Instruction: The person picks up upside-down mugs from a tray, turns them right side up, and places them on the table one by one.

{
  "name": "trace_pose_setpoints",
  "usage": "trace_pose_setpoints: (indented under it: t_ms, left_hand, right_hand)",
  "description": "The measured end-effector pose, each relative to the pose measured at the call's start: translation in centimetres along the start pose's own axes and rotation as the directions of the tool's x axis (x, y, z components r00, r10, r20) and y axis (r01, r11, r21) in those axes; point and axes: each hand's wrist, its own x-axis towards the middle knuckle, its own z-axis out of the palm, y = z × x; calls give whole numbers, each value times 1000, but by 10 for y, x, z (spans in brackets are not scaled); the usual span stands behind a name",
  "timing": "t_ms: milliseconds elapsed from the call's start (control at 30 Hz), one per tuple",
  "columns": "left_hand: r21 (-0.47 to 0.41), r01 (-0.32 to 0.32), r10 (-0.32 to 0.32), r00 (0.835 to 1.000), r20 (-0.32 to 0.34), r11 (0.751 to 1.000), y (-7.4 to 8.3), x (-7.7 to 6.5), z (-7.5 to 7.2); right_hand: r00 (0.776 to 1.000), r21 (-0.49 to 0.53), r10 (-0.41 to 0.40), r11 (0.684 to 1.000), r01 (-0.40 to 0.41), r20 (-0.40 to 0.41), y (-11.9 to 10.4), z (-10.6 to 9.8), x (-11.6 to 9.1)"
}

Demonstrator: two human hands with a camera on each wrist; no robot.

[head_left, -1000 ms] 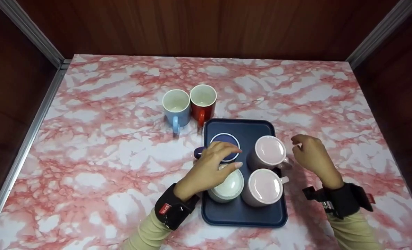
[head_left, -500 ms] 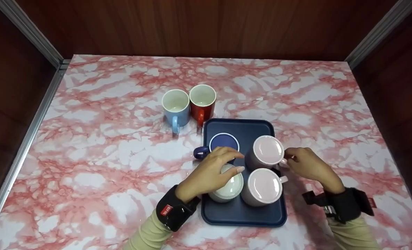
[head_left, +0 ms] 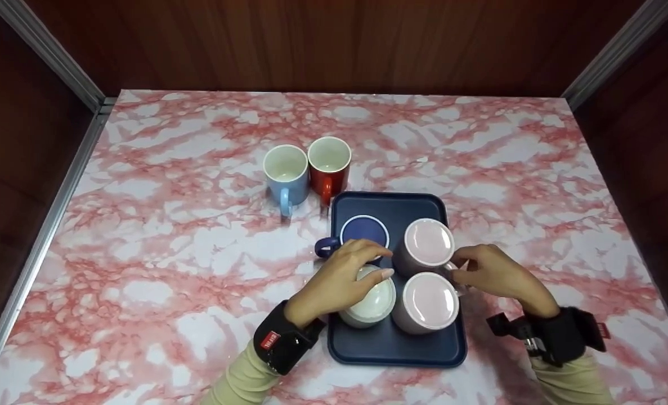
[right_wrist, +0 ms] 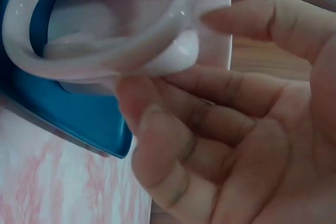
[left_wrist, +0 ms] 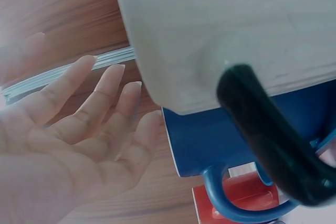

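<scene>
Several upturned mugs stand on a dark blue tray (head_left: 395,354). At the rear right is a pink mug (head_left: 429,243), whose handle lies between the thumb and fingers of my right hand (head_left: 494,273). The right wrist view shows curled fingers (right_wrist: 163,150) at the pale handles. A second pink mug (head_left: 429,301) sits just in front, its handle near the same hand. My left hand (head_left: 339,281) is held over a whitish mug (head_left: 377,304) with its fingers spread and loosely bent. Beside this hand in the left wrist view are the mug's pale side and dark green handle (left_wrist: 268,129).
Behind the whitish mug is an upturned dark blue mug (head_left: 363,229), handle toward the left. A light blue mug (head_left: 291,188) and a red mug (head_left: 334,181) stand upright off the tray's rear left corner. Dark wooden panels (head_left: 334,45) border the marbled table (head_left: 170,253).
My right hand has come left to the rear pink mug's handle. That mug has shifted slightly left, and its handle has turned toward me. The left hand has barely moved.
</scene>
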Motion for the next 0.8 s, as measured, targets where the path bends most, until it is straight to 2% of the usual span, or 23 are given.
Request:
trace_pose_setpoints:
  t_ms: [233,367,467,633,800]
  left_hand:
    - [-1,18,-18,1000,3,1000,-1,1,1]
    - [-14,24,-24,1000,5,1000,0,1,2]
    - [-26,38,-38,999,8,999,0,0,2]
    - [-37,53,-53,999,3,998,-2,0,3]
    - [-43,52,-52,999,1,998,-3,1,3]
  right_hand:
    - [998,-97,47,994,-52,-51,-6,7,3]
    - [990,-205,29,977,-57,-139,-8,12,4]
    - [976,-263,19,962,-78,-219,-6,16,4]
    - [957,-224,34,969,-102,-288,-1,22,5]
    - [949,-196,33,976,-98,-312,-1,24,9]
